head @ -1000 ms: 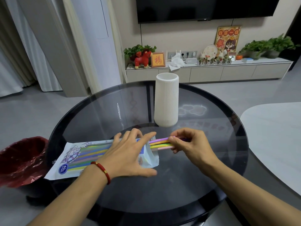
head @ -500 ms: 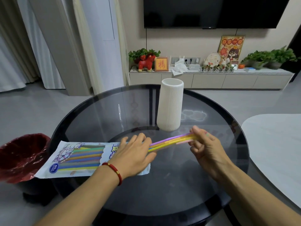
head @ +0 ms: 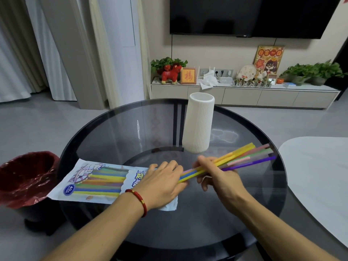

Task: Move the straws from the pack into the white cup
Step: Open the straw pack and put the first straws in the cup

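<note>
A tall ribbed white cup [head: 198, 125] stands upright on the far middle of the round glass table [head: 116, 140]. The straw pack [head: 94, 180], a flat white bag with coloured straws inside, lies at the table's left. My left hand [head: 162, 183] presses flat on the pack's open right end. My right hand [head: 218, 176] grips a bundle of coloured straws [head: 243, 157] that fans out to the right, just in front of the cup. The bundle's left tips still touch the pack's mouth under my left fingers.
A bin with a red liner [head: 24, 178] stands on the floor left of the table. A white table [head: 320, 178] sits close on the right. Behind are a TV, a low cabinet [head: 244, 95] with plants and ornaments, and curtains.
My right hand has drawn the straw bundle further right, out of the pack, and the free ends have fanned and risen. My left hand stays pressed on the pack.
</note>
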Demonstrator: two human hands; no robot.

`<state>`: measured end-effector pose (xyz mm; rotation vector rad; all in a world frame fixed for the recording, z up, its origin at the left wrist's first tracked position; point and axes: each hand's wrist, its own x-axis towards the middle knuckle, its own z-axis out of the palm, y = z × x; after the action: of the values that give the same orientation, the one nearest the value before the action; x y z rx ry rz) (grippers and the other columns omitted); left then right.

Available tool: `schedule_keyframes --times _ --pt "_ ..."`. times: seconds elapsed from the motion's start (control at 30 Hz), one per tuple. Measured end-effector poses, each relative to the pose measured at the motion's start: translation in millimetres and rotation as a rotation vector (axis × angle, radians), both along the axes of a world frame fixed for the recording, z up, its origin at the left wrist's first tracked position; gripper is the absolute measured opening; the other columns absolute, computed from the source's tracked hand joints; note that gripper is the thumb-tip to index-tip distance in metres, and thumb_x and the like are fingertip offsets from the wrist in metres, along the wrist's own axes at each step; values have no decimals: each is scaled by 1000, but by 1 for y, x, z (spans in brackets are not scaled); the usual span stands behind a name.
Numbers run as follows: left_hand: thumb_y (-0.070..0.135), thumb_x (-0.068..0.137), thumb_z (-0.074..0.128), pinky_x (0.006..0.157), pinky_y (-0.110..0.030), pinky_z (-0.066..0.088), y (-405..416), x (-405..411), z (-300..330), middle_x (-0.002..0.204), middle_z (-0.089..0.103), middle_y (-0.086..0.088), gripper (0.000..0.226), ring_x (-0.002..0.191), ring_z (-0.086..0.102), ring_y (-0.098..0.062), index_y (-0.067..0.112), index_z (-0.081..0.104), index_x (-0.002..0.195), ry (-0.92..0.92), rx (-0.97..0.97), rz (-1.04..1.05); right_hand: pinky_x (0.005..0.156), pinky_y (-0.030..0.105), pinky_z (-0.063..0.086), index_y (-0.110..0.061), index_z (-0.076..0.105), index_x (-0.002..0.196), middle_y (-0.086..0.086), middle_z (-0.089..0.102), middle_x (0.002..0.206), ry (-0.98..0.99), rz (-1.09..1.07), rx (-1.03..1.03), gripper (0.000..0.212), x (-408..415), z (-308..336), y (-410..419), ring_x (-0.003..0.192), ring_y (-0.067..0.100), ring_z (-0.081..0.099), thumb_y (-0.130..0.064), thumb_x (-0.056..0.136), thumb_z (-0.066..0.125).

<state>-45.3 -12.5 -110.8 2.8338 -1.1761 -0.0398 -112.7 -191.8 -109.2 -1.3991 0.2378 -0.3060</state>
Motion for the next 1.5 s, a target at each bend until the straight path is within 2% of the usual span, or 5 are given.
schedule_keyframes --times 0.37,0.63,0.8,1.27,1.5 --pt "52 97 44 103 -43 31 12 12 -17 115 43 10 22 111 41 -14 31 50 102 61 -60 3 41 30 54 -5 75 74 19 69 57 -135 -224 -660 29 -21 88 -45 45 34 64 -18 98 64" --pt "49 94 44 102 -43 33 14 10 -18 119 46 6 25 114 43 -19 28 52 105 28 -73 -9 60 45 65 -3 66 88 13 73 82 174 -23 -1090 26 16 77 -28 64 27 73 -28 96 64" --pt "49 95 42 104 -44 31 14 11 -20 122 44 4 22 116 41 -19 29 47 104 12 -61 -10 59 51 63 2 68 80 18 72 76 85 -165 -984 34 21 62 -30 62 34 71 -27 96 65" --pt "46 93 43 104 -47 32 10 10 -23 116 44 6 23 113 42 -19 30 51 107 17 -95 16 43 28 58 -7 72 78 13 69 54 77 -122 -910 25 10 51 -25 39 22 65 -21 98 67" --pt "47 94 42 104 -49 31 9 6 -22 121 45 0 26 118 41 -23 30 50 111 10 -78 38 39 26 47 -1 72 74 15 63 52 -235 -360 -299 27 30 115 -30 41 24 56 -16 96 65"
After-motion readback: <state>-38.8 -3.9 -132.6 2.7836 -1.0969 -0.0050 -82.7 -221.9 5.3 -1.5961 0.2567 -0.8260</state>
